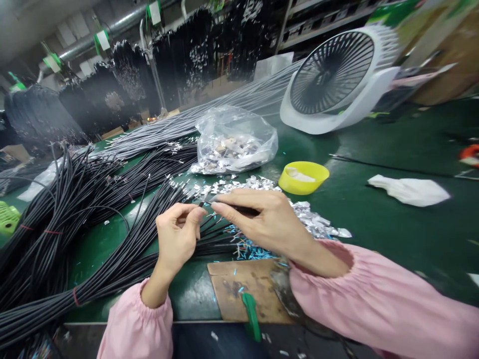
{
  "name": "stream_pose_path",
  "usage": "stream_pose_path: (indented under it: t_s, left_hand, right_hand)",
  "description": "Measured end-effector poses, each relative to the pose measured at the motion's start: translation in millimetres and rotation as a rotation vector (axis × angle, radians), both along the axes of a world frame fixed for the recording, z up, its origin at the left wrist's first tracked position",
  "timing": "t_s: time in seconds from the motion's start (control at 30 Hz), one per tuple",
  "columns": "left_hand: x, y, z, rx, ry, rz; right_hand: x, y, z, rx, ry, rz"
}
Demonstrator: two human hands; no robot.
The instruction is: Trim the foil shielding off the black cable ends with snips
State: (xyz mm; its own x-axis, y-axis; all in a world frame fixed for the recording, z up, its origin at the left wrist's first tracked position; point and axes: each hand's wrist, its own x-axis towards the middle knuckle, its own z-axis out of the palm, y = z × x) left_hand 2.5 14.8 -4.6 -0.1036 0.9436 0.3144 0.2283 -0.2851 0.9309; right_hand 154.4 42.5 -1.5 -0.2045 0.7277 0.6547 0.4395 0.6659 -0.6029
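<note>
My left hand (pixel 178 234) is closed in a pinch around the end of a black cable (pixel 201 204). Facing it, my right hand (pixel 267 219) has thumb and fingers pressed together close to that cable end. A slim dark object (pixel 245 210) shows between its thumb and fingers; its kind is unclear. Below and between the hands lie more black cables (pixel 219 244), their stripped ends fanned out beside blue and brown wire bits (pixel 254 249). Silvery foil scraps (pixel 310 219) are heaped just beyond my right hand.
Bundles of black cable (pixel 48 239) cover the left side. Behind are grey cables (pixel 164 127), a clear plastic bag of scraps (pixel 235 144), a yellow dish (pixel 304 178) and a white fan (pixel 333 75). A green-handled tool (pixel 250 314) sits by a brown board (pixel 232 284) at the front edge.
</note>
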Motion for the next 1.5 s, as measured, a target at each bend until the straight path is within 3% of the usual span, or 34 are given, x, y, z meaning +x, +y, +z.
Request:
stream_pose_path:
  t_s: [0.1,0.3,0.43,0.7,0.87,0.97,1.1,1.23,1.3,1.37,1.5]
  left_hand:
    - [-1.7,0.3,3.0,-0.022,-0.012,-0.051]
    - [0.4,-1.1,-4.0,0.154,0.208,0.081]
    - [-0.1,-1.7,-3.4,0.128,0.219,0.016]
    - [-6.6,-0.1,7.3,0.153,0.314,-0.194]
    - [-6.3,-0.9,8.8,0.126,0.382,-0.152]
    - [-3.9,-2.0,7.1,0.153,0.45,-0.077]
    - [-0.8,-1.2,3.1,0.073,0.46,-0.085]
    - [1.4,3.6,-2.4,-0.14,0.184,-0.131]
    - [2.2,6.1,-3.4,-0.247,-0.043,-0.18]
    - [2.6,7.4,-1.6,-0.306,-0.196,-0.274]
    - [2.2,6.4,7.3,-0.314,-0.205,-0.375]
  right_hand:
    - [1.0,0.8,2.4,-0.068,0.106,0.004]
    - [-0.9,-3.3,7.6,-0.1,0.21,0.081]
    - [-0.8,-4.3,7.4,-0.068,0.216,0.119]
    - [2.1,-2.0,8.6,-0.187,0.137,0.157]
    - [10.3,6.9,10.8,-0.193,0.069,0.125]
    - [12.6,8.8,11.4,-0.125,-0.02,0.11]
    - [7.2,3.6,5.7,0.11,-0.05,0.116]
    - [-0.3,1.3,-4.4,0.266,0.026,0.163]
    - [-3.8,3.5,-6.9,0.182,0.159,0.18]
    - [-7.1,6.7,-6.5,-0.006,0.322,0.184]
    - [-12.2,11.0,-2.1,-0.48,0.561,0.248]
